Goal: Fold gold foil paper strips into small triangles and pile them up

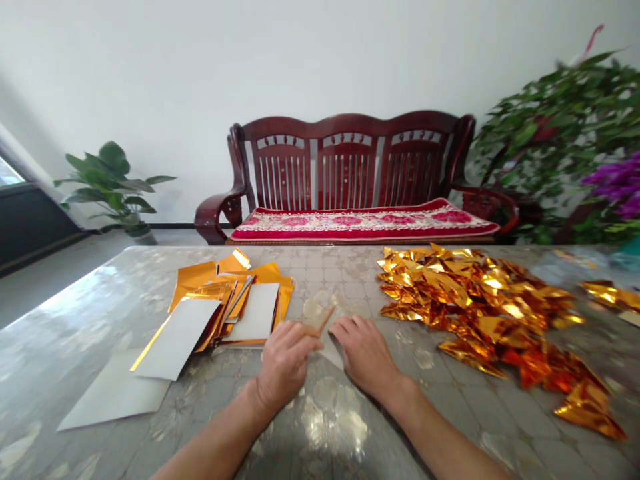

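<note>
My left hand [286, 363] pinches the lifted edge of a sheet of gold foil paper [320, 319] lying white side up on the table [90, 320]. My right hand [367, 353] lies flat on the same sheet, fingers stretched out and pressing it down. A stack of flat gold and white sheets [225, 303] lies just left of my hands. A big heap of folded gold foil pieces [487, 313] is spread to the right.
A loose white sheet [113, 397] lies at the near left. A few gold pieces [610, 297] sit at the far right edge. Behind the table stand a dark wooden bench [350, 173] with a red cushion, and potted plants [113, 190] on both sides.
</note>
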Demonstrator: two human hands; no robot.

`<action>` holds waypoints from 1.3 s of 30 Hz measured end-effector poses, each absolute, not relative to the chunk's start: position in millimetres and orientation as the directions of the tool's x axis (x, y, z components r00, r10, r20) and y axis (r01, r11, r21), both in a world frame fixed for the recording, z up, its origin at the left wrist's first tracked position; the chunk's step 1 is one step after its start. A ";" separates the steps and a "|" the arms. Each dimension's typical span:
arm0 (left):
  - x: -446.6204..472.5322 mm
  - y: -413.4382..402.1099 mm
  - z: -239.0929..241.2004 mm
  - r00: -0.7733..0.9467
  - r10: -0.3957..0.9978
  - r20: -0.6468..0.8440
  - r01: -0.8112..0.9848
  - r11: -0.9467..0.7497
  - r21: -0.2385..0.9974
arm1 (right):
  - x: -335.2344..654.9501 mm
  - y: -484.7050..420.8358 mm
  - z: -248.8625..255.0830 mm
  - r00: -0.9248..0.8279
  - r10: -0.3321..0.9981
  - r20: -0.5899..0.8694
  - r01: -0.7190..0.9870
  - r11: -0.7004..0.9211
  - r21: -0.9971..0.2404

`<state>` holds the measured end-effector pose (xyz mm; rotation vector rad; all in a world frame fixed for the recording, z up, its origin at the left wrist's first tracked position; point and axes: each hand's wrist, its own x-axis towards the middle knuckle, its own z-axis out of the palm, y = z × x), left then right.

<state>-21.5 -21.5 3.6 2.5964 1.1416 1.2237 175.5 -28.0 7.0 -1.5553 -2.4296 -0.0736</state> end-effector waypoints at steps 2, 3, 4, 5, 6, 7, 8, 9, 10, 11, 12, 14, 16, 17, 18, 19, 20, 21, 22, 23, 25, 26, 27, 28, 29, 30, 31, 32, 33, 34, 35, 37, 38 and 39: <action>-20.2 -30.9 5.4 0.568 0.576 0.588 0.544 -0.799 0.256 | 176.4 -27.6 6.3 -0.350 0.906 0.239 0.924 0.376 -0.072; -18.8 -33.1 5.0 0.609 0.568 0.554 0.541 -0.808 0.233 | 177.1 -27.5 6.2 -0.335 0.911 0.240 0.931 0.359 -0.063; -17.3 -33.6 4.0 0.636 0.572 0.519 0.548 -0.807 0.218 | 177.7 -27.5 6.1 -0.326 0.915 0.239 0.936 0.348 -0.056; -15.8 -32.8 2.9 0.649 0.587 0.484 0.565 -0.798 0.209 | 178.2 -27.6 6.3 -0.323 0.916 0.238 0.938 0.344 -0.052; -14.3 -31.1 1.9 0.652 0.610 0.450 0.590 -0.781 0.204 | 178.3 -27.8 6.5 -0.323 0.916 0.238 0.938 0.343 -0.049; -12.8 -28.9 1.1 0.647 0.638 0.418 0.619 -0.759 0.200 | 178.0 -28.2 6.9 -0.324 0.915 0.239 0.938 0.344 -0.047; -11.5 -26.8 0.7 0.639 0.665 0.387 0.649 -0.736 0.193 | 177.3 -28.7 7.5 -0.325 0.915 0.240 0.938 0.344 -0.044; -10.2 -25.0 0.8 0.628 0.690 0.361 0.678 -0.712 0.182 | 176.3 -29.5 8.3 -0.324 0.915 0.241 0.939 0.343 -0.041; -9.0 -23.7 1.1 0.617 0.711 0.338 0.703 -0.691 0.169 | 175.2 -30.3 9.2 -0.321 0.916 0.242 0.940 0.339 -0.038; -7.8 -23.0 1.8 0.609 0.726 0.318 0.722 -0.674 0.155 | 174.2 -31.3 10.5 -0.318 0.916 0.243 0.941 0.337 -0.037; -6.6 -22.7 2.5 0.606 0.736 0.301 0.735 -0.663 0.142 | 173.7 -32.4 12.0 -0.317 0.917 0.242 0.941 0.335 -0.039; -4.6 -23.2 4.3 0.601 0.750 0.277 0.752 -0.647 0.123 | 174.9 -34.5 15.7 -0.318 0.916 0.242 0.939 0.341 -0.055; -3.5 -23.6 6.5 0.586 0.765 0.267 0.767 -0.630 0.123 | 180.0 -36.0 19.5 -0.340 0.910 0.238 0.925 0.370 -0.091; -3.5 -23.6 7.8 0.580 0.771 0.264 0.771 -0.624 0.129 | 183.8 -36.3 21.1 -0.360 0.904 0.232 0.912 0.393 -0.116; -3.7 -23.4 9.2 0.577 0.774 0.260 0.771 -0.621 0.138 | 187.9 -36.1 22.3 -0.383 0.897 0.221 0.897 0.419 -0.144; -4.3 -23.0 10.9 0.577 0.777 0.254 0.770 -0.620 0.148 | 192.0 -35.6 22.9 -0.405 0.890 0.210 0.881 0.441 -0.170; -4.9 -22.4 12.5 0.579 0.777 0.247 0.768 -0.622 0.155 | 195.6 -34.8 23.0 -0.424 0.883 0.202 0.867 0.460 -0.192; -5.6 -21.8 14.0 0.582 0.777 0.241 0.766 -0.623 0.158 | 198.4 -33.6 22.5 -0.439 0.876 0.199 0.856 0.475 -0.204; -6.3 -21.2 15.3 0.585 0.777 0.234 0.765 -0.624 0.159 | 200.3 -32.3 21.5 -0.448 0.871 0.202 0.850 0.485 -0.207; -6.8 -20.8 16.4 0.585 0.778 0.229 0.766 -0.623 0.157 | 201.2 -30.8 20.2 -0.453 0.867 0.208 0.847 0.491 -0.205; -7.4 -20.1 17.4 0.584 0.781 0.222 0.771 -0.619 0.149 | 201.1 -28.0 17.4 -0.449 0.863 0.231 0.849 0.493 -0.191; -7.5 -20.0 17.6 0.585 0.781 0.220 0.772 -0.619 0.144 | 200.7 -26.9 16.5 -0.444 0.863 0.241 0.851 0.490 -0.186; -7.6 -20.0 17.7 0.587 0.780 0.219 0.772 -0.620 0.139 | 200.5 -26.0 16.0 -0.441 0.863 0.248 0.853 0.489 -0.184; -7.7 -20.0 17.8 0.589 0.777 0.220 0.771 -0.623 0.135 | 200.8 -25.6 16.2 -0.439 0.863 0.250 0.853 0.488 -0.186; -7.8 -20.1 17.9 0.593 0.774 0.221 0.769 -0.626 0.131 | 201.6 -25.5 16.9 -0.442 0.862 0.247 0.851 0.490 -0.190; -8.0 -20.1 18.2 0.597 0.771 0.221 0.766 -0.630 0.127 | 202.9 -25.6 17.9 -0.449 0.861 0.239 0.846 0.496 -0.197; -8.3 -20.1 18.5 0.601 0.768 0.221 0.764 -0.633 0.125 | 204.5 -26.0 19.1 -0.460 0.858 0.229 0.839 0.504 -0.203; -8.6 -20.1 18.9 0.604 0.766 0.220 0.762 -0.636 0.122 | 206.0 -26.4 19.9 -0.470 0.855 0.220 0.833 0.512 -0.207; -8.9 -19.9 19.1 0.607 0.764 0.220 0.760 -0.638 0.121 | 207.1 -26.8 20.4 -0.477 0.852 0.216 0.830 0.518 -0.207; -9.2 -19.7 19.1 0.608 0.762 0.221 0.759 -0.640 0.120 | 207.7 -26.9 20.2 -0.482 0.850 0.215 0.830 0.521 -0.201; -9.4 -19.3 18.9 0.610 0.761 0.222 0.757 -0.642 0.120 | 207.6 -26.7 19.3 -0.482 0.849 0.218 0.832 0.521 -0.191; -9.7 -18.3 17.5 0.613 0.758 0.224 0.755 -0.645 0.116 | 205.9 -25.4 16.1 -0.468 0.852 0.235 0.843 0.511 -0.171; -9.6 -17.6 16.4 0.614 0.757 0.224 0.756 -0.645 0.110 | 204.6 -24.5 14.3 -0.460 0.853 0.248 0.848 0.504 -0.163; -9.4 -17.0 15.2 0.615 0.756 0.224 0.757 -0.646 0.103 | 203.4 -23.5 12.7 -0.451 0.854 0.261 0.852 0.499 -0.160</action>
